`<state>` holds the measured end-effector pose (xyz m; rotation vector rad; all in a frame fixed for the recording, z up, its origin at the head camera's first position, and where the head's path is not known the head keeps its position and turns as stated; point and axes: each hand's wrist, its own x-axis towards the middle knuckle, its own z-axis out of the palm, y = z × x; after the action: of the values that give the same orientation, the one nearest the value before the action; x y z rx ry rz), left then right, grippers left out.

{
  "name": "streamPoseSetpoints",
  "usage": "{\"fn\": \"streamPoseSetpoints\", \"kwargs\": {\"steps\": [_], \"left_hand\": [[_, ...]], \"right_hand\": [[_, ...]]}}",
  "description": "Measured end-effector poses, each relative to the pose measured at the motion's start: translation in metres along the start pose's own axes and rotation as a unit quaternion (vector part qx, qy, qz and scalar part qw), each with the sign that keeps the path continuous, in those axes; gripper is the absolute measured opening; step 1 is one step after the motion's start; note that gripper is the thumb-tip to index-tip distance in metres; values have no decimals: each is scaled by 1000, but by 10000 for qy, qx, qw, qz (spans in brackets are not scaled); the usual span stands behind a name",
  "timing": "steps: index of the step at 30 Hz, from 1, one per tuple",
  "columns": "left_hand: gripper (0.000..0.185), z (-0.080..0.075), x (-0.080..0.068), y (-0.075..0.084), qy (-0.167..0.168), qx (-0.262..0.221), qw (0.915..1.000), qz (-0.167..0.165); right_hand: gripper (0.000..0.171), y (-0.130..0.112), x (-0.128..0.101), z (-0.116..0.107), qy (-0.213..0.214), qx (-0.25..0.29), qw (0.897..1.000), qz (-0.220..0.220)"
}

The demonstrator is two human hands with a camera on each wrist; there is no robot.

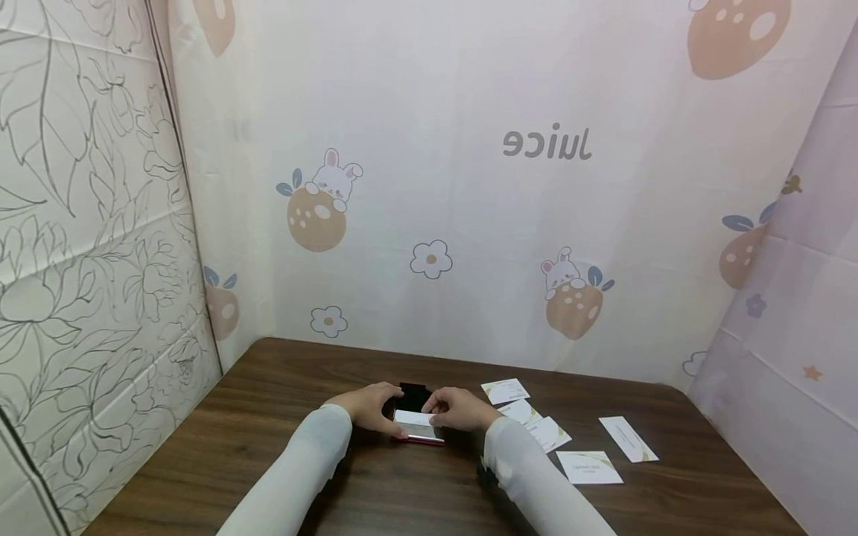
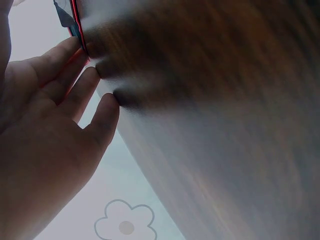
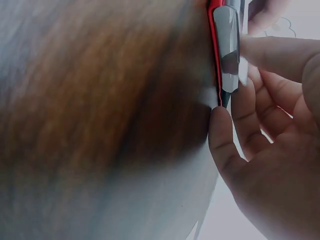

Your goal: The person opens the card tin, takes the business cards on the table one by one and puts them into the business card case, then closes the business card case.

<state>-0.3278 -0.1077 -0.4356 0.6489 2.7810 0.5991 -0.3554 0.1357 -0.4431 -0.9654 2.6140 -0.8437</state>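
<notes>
Head view: your left hand (image 1: pixel 367 406) and right hand (image 1: pixel 459 408) meet over a red case (image 1: pixel 418 438) on the table (image 1: pixel 268 417); the case lies between the two hands, its black lid (image 1: pixel 413 395) standing up just beyond the fingertips; a white card (image 1: pixel 414 418) lies in it; the left fingers curl round the case's left end, the right fingers curl over its right end, so both hands have hold of it; loose cards (image 1: pixel 590 467) lie scattered on the table to the right of your right hand, one card (image 1: pixel 506 391) just beyond it, another (image 1: pixel 627 438) well apart.

Left wrist view: your left hand (image 2: pixel 45 130) shows palm and fingers (image 2: pixel 80 95); the fingers are only lightly bent, their tips pressed to the table (image 2: pixel 215 125); the topmost fingertip touches the red edge of the case (image 2: pixel 76 25).

Right wrist view: your right hand (image 3: pixel 270 135) pinches the case (image 3: pixel 216 50); one finger lies across the silvery inside (image 3: pixel 226 45), the lowest fingertip (image 3: pixel 220 135) touches the table (image 3: pixel 100 110) just below the case's corner.
</notes>
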Motion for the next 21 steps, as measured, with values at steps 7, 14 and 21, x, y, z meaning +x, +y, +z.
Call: {"fn": "streamPoseSetpoints", "kwargs": {"steps": [7, 14, 21], "left_hand": [[84, 2, 2, -1, 13, 54, 10000, 8], [85, 3, 1, -2, 27, 65, 10000, 21], [86, 3, 1, -1, 29, 9, 10000, 63]], "right_hand": [[13, -4, -1, 1, -27, -97, 9998, 158], [17, -6, -4, 2, -9, -134, 9999, 94], [16, -4, -7, 1, 94, -257, 9995, -133]]}}
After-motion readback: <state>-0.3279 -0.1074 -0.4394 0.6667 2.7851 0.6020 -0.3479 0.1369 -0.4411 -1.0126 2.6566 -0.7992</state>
